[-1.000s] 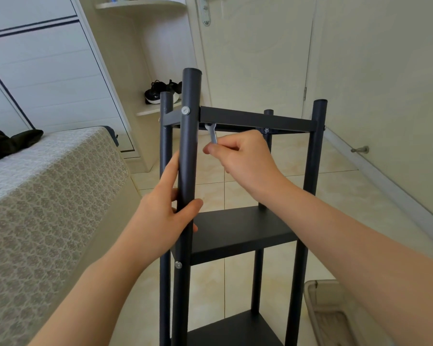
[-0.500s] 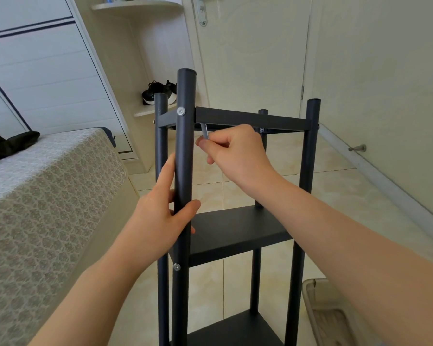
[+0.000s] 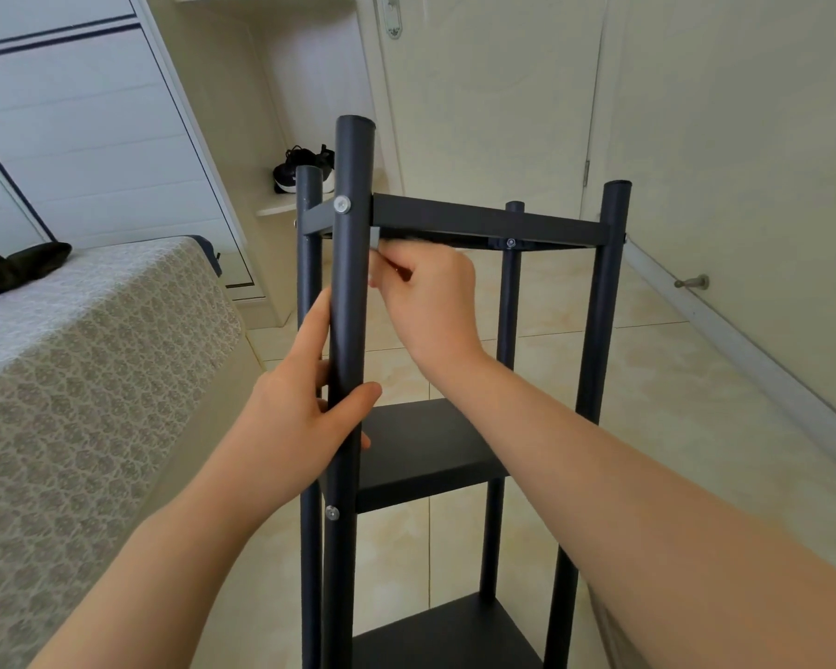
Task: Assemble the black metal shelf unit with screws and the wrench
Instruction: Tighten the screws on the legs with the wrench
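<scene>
The black metal shelf unit (image 3: 483,222) stands upright on the tiled floor in front of me, with four round posts and three shelves. My left hand (image 3: 300,412) grips the near post (image 3: 353,292) at mid height. My right hand (image 3: 425,301) pinches a small silver wrench (image 3: 375,240) just under the top shelf, close beside the near post. Only the wrench's upper end shows above my fingers. A silver screw head (image 3: 342,204) sits on the near post at the top shelf, and another screw (image 3: 332,512) lower down at the middle shelf.
A bed (image 3: 68,379) with a patterned cover lies close on the left. A wall with a door stopper (image 3: 691,282) runs along the right, and a closed door (image 3: 483,99) stands behind the unit. Black shoes (image 3: 300,169) rest on a corner shelf.
My right hand has carried the wrench left and up, from the open space under the top shelf to right beside the near post. My left hand keeps its grip.
</scene>
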`<state>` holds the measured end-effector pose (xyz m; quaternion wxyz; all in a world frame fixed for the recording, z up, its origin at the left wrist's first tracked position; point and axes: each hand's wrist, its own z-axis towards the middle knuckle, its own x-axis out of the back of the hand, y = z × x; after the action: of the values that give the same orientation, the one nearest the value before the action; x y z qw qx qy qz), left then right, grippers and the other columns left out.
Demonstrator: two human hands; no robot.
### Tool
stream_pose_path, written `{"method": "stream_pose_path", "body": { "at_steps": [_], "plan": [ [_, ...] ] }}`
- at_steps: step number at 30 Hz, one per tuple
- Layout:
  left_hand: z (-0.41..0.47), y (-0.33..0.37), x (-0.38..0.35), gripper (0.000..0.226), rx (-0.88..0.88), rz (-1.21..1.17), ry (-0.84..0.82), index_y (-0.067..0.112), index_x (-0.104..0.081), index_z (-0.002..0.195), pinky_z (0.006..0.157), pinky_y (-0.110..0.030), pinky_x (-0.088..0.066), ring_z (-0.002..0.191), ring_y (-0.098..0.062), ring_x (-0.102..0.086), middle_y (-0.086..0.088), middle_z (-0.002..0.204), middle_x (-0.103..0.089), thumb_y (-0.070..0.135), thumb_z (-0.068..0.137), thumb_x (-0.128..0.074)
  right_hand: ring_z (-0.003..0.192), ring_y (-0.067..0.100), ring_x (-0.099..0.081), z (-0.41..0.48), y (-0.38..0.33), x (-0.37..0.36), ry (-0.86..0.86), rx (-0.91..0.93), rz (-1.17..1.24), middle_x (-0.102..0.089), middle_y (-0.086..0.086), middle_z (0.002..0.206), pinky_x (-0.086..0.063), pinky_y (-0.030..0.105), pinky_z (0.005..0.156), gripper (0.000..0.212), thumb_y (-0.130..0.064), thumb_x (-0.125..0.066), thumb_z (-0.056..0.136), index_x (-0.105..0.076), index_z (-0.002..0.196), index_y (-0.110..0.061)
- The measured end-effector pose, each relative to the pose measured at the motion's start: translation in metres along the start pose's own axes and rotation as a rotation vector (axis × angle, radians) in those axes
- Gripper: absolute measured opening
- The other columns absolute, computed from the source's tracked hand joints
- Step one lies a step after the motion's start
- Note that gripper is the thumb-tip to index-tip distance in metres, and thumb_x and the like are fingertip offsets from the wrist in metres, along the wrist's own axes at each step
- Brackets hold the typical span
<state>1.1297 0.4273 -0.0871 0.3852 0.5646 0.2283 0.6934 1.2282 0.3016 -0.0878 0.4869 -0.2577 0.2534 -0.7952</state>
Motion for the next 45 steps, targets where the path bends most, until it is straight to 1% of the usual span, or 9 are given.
{"method": "stream_pose_path", "body": {
  "at_steps": [10,15,18,23,27,31,37,42,45],
  "plan": [
    [0.003,0.001,-0.003,0.087,-0.030,0.017,-0.014,0.056,-0.009,0.152,0.070,-0.026,-0.061,0.066,-0.016,-0.074,0.005,0.095,-0.069,0.017,0.095,-0.064,0.059,0.005,-0.047,-0.002,0.009,-0.014,0.162,0.050,0.050,-0.064,0.000,0.066,-0.038,0.016,0.060,0.019,-0.016,-0.061,0.094,-0.075,0.083,-0.008],
    [0.003,0.000,-0.004,0.089,-0.038,0.023,-0.015,0.056,-0.007,0.152,0.071,-0.024,-0.059,0.068,-0.015,-0.075,0.005,0.101,-0.069,0.018,0.095,-0.064,0.052,0.003,-0.044,-0.004,0.009,0.005,-0.009,0.019,0.044,-0.044,-0.016,0.055,-0.031,0.013,0.058,0.028,-0.013,-0.059,0.094,-0.062,0.066,-0.014],
    [0.004,-0.002,-0.003,0.090,-0.038,0.018,-0.020,0.060,-0.006,0.150,0.071,-0.027,-0.060,0.069,-0.016,-0.075,0.004,0.108,-0.067,0.019,0.095,-0.065,0.057,0.001,-0.050,-0.009,0.013,0.029,-0.184,0.007,-0.005,-0.047,-0.018,0.058,-0.033,0.010,0.057,0.021,-0.014,-0.060,0.096,-0.070,0.077,-0.012],
    [0.004,-0.001,-0.002,0.089,-0.054,-0.020,-0.032,0.068,-0.003,0.137,0.069,-0.022,-0.060,0.070,-0.017,-0.075,0.010,0.116,-0.062,0.019,0.095,-0.065,0.068,0.018,-0.058,-0.017,0.020,0.075,-0.476,-0.191,-0.135,-0.067,0.000,0.075,-0.044,0.022,0.061,0.020,-0.021,-0.057,0.098,-0.075,0.096,-0.014],
    [0.003,-0.003,0.000,0.090,-0.050,0.000,-0.026,0.069,0.001,0.135,0.070,-0.022,-0.060,0.072,-0.015,-0.075,0.007,0.122,-0.060,0.021,0.096,-0.064,0.066,0.010,-0.054,-0.017,0.031,0.108,-0.596,-0.308,-0.295,-0.065,0.004,0.078,-0.037,0.016,0.058,0.023,-0.022,-0.056,0.098,-0.075,0.094,-0.010],
    [0.002,-0.003,0.000,0.094,-0.032,0.033,-0.029,0.060,0.003,0.148,0.073,-0.025,-0.060,0.073,-0.014,-0.075,0.004,0.123,-0.061,0.020,0.096,-0.064,0.056,0.005,-0.046,-0.019,0.045,0.136,-0.506,-0.390,-0.438,-0.061,0.000,0.070,-0.030,0.015,0.054,0.023,-0.022,-0.055,0.098,-0.075,0.092,-0.010],
    [-0.002,-0.006,0.005,0.093,0.002,0.071,0.011,0.054,-0.001,0.154,0.083,-0.032,-0.059,0.074,-0.011,-0.074,0.009,0.116,-0.063,0.018,0.096,-0.065,0.078,0.018,-0.056,-0.016,0.057,0.154,-0.380,-0.534,-0.553,-0.069,0.010,0.100,-0.032,0.014,0.057,0.025,-0.015,-0.053,0.098,-0.076,0.104,-0.006],
    [-0.004,-0.013,0.002,0.092,0.007,0.111,0.105,0.048,-0.004,0.156,0.087,-0.034,-0.059,0.075,-0.006,-0.073,0.005,0.119,-0.064,0.016,0.095,-0.065,0.112,0.031,-0.056,-0.010,0.059,0.155,-0.260,-0.689,-0.455,-0.067,0.017,0.116,-0.041,0.029,0.090,0.020,-0.011,-0.064,0.089,-0.075,0.100,0.002],
    [-0.003,-0.017,0.003,0.091,0.017,0.121,0.139,0.048,-0.005,0.156,0.088,-0.038,-0.059,0.075,-0.009,-0.073,0.004,0.122,-0.061,0.016,0.096,-0.065,0.123,0.031,-0.047,-0.007,0.062,0.150,-0.262,-0.736,-0.501,-0.061,0.012,0.126,-0.039,0.044,0.106,0.021,-0.023,-0.069,0.085,-0.076,0.102,-0.013]
  ]
}}
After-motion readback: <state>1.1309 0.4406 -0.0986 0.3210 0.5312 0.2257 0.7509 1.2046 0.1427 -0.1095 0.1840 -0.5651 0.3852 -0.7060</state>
